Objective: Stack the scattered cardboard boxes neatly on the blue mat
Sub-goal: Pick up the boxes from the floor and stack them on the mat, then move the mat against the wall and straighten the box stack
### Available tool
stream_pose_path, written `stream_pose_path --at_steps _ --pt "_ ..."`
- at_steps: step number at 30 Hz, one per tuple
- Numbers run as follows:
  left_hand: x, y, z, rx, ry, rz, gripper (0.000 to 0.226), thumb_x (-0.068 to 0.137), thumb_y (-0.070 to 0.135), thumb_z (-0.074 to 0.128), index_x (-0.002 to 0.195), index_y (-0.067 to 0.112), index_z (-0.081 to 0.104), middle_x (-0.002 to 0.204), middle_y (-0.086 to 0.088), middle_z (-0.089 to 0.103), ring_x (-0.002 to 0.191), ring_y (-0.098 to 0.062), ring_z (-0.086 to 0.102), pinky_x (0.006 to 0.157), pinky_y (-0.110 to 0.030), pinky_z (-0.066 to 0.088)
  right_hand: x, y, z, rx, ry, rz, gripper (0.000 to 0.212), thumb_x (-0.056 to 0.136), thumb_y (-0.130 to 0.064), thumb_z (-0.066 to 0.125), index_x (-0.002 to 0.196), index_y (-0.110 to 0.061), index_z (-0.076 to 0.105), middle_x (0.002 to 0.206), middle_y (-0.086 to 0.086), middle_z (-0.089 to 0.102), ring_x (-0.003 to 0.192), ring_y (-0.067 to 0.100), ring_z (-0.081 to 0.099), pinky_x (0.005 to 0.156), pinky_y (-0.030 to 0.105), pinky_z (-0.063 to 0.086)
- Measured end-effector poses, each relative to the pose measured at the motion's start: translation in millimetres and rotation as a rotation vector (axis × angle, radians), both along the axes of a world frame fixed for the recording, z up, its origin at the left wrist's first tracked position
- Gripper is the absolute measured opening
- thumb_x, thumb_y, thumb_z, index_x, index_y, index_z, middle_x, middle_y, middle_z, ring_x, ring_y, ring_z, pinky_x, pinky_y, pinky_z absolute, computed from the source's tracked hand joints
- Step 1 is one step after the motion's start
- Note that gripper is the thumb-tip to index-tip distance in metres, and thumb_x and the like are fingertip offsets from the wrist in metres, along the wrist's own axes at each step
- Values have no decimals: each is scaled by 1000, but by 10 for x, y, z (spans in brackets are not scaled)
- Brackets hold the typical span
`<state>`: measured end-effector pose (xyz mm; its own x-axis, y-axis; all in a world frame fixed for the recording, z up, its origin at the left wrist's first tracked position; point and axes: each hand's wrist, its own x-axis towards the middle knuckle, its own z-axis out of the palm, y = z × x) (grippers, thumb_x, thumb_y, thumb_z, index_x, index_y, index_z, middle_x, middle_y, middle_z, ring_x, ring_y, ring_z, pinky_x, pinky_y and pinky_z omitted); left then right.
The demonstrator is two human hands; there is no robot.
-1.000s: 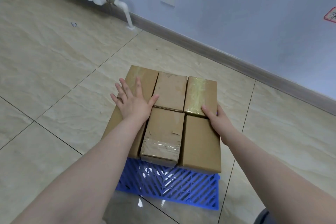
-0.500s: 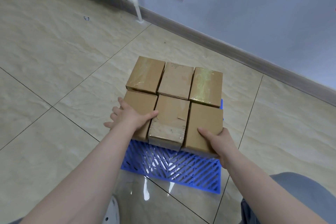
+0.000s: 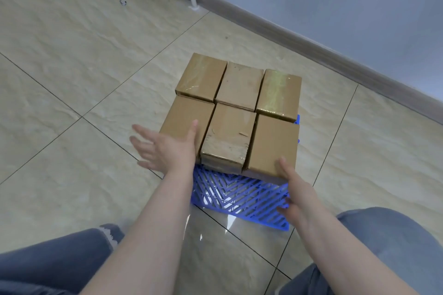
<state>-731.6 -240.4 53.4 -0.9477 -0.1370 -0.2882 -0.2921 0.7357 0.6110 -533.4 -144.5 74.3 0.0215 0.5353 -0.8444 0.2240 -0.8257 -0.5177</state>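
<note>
Six cardboard boxes (image 3: 237,112) packed two rows deep on blue mat (image 3: 239,199), left hand (image 3: 167,151) spread loose beside near-left box (image 3: 184,120) — thumb touching it, right hand (image 3: 294,194) unclenched at near-right box (image 3: 273,146) corner, denim knees (image 3: 395,242) below, baseboard (image 3: 311,38) behind.

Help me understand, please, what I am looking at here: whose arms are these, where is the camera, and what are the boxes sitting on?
There is no machine: a person wears a camera on the head, looking down at their own bare arms and their knees in jeans. Six cardboard boxes stand packed together, three by two, on a blue mat, a slatted plastic grid on the tiled floor. The left hand is spread open against the near left box. The right hand has its fingertips on the near right box's front corner. Neither hand holds anything. Behind are a wall, a socket and a radiator pipe.
</note>
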Motion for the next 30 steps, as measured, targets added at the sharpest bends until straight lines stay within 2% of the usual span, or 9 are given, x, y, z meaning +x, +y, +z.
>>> stream_pose_path --at_steps 2,3,6,11,15,19,26,28,30 --pt "124 -69 -24 228 -247 276 138 56 73 72 153 17 -9 159 -14 1 145 -33 16 116 -50 18 -50 -193 23 -147 121 -66 60 74 -45 78 118 -14 52 136 15 45 110 27 52 96 50 46" --pt "182 -79 -37 349 -377 382 140 55 74 72 153 19 -10 159 -12 5 143 -34 21 114 -50 24 -101 -278 20 -195 182 -79 53 75 -44 78 111 -15 52 139 18 44 117 29 51 95 49 48" --pt "365 -28 -113 549 -574 372 141 55 71 75 152 17 -12 153 -9 30 137 -33 34 109 -50 36 -319 -431 -20 -221 274 -81 44 79 -42 76 103 -12 54 150 24 35 131 30 46 94 41 50" --pt "482 190 -213 650 -725 302 116 62 51 83 149 6 21 139 -10 48 122 -34 49 101 -47 46 -571 -363 -199 -139 355 -142 54 90 -32 66 128 3 50 125 18 57 111 28 58 95 40 52" --pt "533 284 -255 748 -729 307 74 71 28 84 129 3 46 117 -14 61 99 -32 60 79 -39 54 -615 -313 -246 -145 396 -168 34 96 -18 58 118 7 58 119 23 64 104 34 65 91 39 53" --pt "590 362 -202 788 -701 311 41 82 15 74 116 2 55 112 -16 63 95 -32 63 72 -36 54 -629 -304 -269 -127 386 -168 30 97 -14 57 115 10 59 115 24 67 104 36 67 97 43 52" --pt "697 336 -165 771 -705 273 50 80 30 76 116 7 51 109 -10 63 99 -28 63 68 -32 52 -556 -330 -266 -91 297 -81 34 92 -21 66 115 4 61 110 18 68 91 28 68 89 38 56" --pt "807 240 -212 806 -703 236 55 77 34 78 117 12 49 110 -5 64 102 -24 63 80 -35 54 -491 -418 -269 -126 313 -49 34 88 -23 71 113 -2 63 105 14 69 88 25 68 85 35 57" --pt "942 96 -330 941 -689 211 71 74 29 78 134 22 41 129 -1 57 114 -22 58 98 -46 49 -402 -550 -337 -183 337 -39 32 86 -28 72 107 -6 60 94 8 65 87 22 68 78 33 56"
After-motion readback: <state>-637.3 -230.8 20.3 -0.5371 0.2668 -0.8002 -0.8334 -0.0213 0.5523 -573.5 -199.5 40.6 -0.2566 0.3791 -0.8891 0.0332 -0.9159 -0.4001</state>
